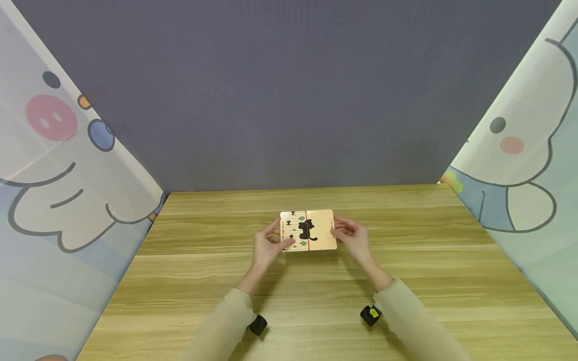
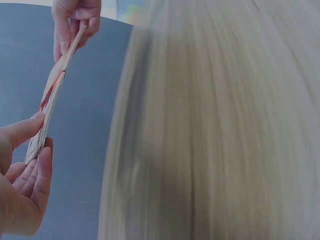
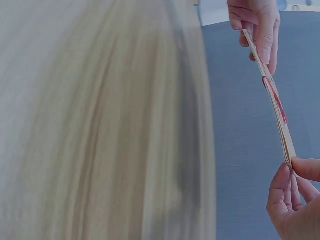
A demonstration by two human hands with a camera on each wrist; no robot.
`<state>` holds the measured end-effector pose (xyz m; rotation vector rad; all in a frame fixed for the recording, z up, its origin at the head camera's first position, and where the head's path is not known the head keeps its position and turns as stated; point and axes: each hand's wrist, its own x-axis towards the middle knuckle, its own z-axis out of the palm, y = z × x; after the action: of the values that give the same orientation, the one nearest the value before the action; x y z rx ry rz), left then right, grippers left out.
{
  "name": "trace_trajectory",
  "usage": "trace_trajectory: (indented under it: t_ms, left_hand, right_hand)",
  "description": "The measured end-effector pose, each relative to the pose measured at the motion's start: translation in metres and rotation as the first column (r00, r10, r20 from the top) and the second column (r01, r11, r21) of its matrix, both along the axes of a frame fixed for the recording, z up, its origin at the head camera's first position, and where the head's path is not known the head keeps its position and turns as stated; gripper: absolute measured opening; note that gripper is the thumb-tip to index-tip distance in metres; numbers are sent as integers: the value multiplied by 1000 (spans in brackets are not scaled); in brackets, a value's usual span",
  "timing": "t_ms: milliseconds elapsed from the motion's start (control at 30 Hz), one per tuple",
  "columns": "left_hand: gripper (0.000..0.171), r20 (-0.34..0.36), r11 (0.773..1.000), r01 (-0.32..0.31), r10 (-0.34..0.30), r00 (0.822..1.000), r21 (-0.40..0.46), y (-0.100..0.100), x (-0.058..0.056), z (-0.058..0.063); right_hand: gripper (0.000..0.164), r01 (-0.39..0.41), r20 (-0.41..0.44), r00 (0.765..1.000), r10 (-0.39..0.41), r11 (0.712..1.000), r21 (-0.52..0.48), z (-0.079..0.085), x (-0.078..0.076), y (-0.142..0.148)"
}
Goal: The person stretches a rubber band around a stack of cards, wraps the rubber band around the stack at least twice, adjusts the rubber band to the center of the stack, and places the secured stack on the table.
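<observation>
A small cream notebook (image 1: 321,230) with a black cat printed on it is held above the wooden table. Its left part carries lines, small cats and green marks, and a red elastic band (image 2: 52,91) runs across its middle. My left hand (image 1: 266,245) pinches the left end, thumb on the upper face and fingers beneath. At the opposite end, my right hand (image 1: 354,237) grips the edge between thumb and fingers. Seen edge-on in the right wrist view, the notebook (image 3: 277,112) is thin and layered. Its underside is hidden in the head view.
The wood-grain table (image 1: 203,281) stretches around both arms. A dark grey panel (image 1: 289,100) rises at its back edge. Cartoon-printed curtains hang at the left (image 1: 49,170) and right (image 1: 519,150). Black wrist devices (image 1: 258,325) sit by both sleeves.
</observation>
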<state>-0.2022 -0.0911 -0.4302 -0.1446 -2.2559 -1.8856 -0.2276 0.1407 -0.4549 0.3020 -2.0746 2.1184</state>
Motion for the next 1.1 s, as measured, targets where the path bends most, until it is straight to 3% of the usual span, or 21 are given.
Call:
trace_trajectory:
  t_ms: [100, 233, 400, 800, 1100]
  left_hand:
    - [66, -19, 999, 0, -1, 1000, -54, -3, -8, -12]
    - [65, -30, 994, -1, -2, 1000, -111, -4, -14, -20]
    - [65, 8, 989, 3, -2, 1000, -150, -4, -19, -28]
    - [66, 155, 993, 38, -20, 988, -115, -4, -31, -45]
    - [65, 198, 993, 67, -46, 979, -101, -5, -34, -50]
  right_hand:
    - [34, 51, 91, 994, -59, 995, 83, 18, 8, -7]
    - [35, 46, 176, 982, -68, 991, 125, 18, 3, -9]
    - [36, 28, 214, 975, -58, 989, 142, 11, -4, -9]
    - [35, 2, 331, 940, -86, 969, 245, -4, -21, -6]
    - [35, -33, 354, 932, -78, 954, 299, -10, -26, -4]
